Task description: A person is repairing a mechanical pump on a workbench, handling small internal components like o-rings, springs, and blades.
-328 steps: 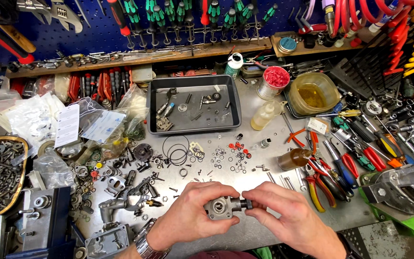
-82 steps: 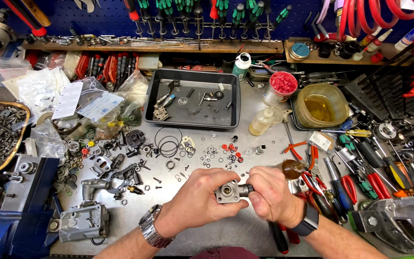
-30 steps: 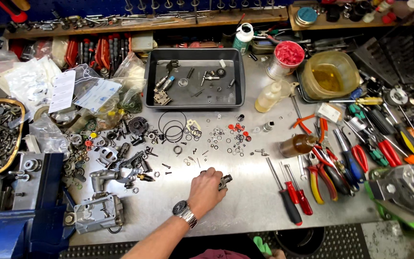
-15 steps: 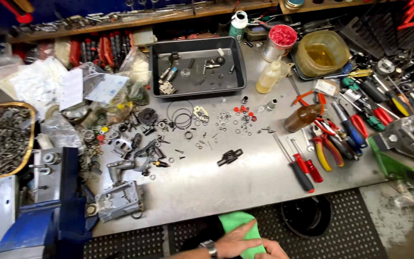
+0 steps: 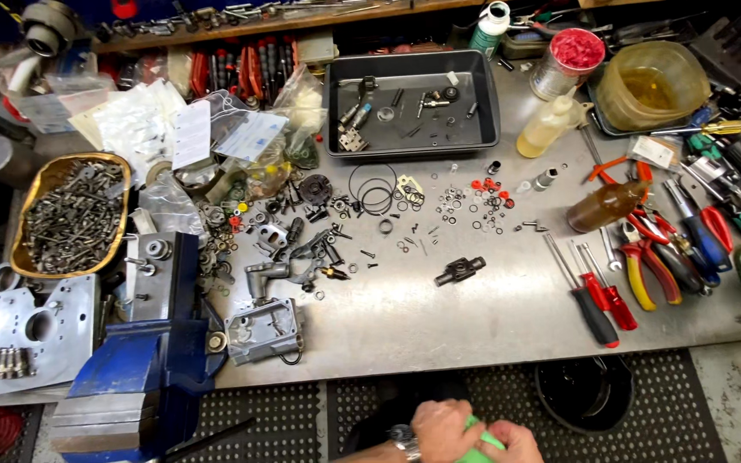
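Note:
Both my hands are low at the bottom edge of the view, below the workbench front. My left hand (image 5: 441, 429), with a wristwatch on the wrist, and my right hand (image 5: 512, 443) are closed together on a bright green cloth (image 5: 476, 441). A small dark metal part (image 5: 460, 271) lies alone on the grey benchtop (image 5: 473, 317), well above my hands. Small rings, washers and red bits (image 5: 482, 201) are scattered behind it.
A dark tray (image 5: 412, 103) with parts sits at the back. Red-handled screwdrivers (image 5: 598, 300) and pliers (image 5: 645, 266) lie to the right. A blue vise (image 5: 143, 360) and a metal housing (image 5: 263, 330) stand front left, with a bowl of bolts (image 5: 70, 214) behind. A black bin (image 5: 585, 394) stands on the floor mat.
My hands left the dark part on the bench and dropped below the front edge, where they took hold of the green cloth. The camera has moved back and looks lower.

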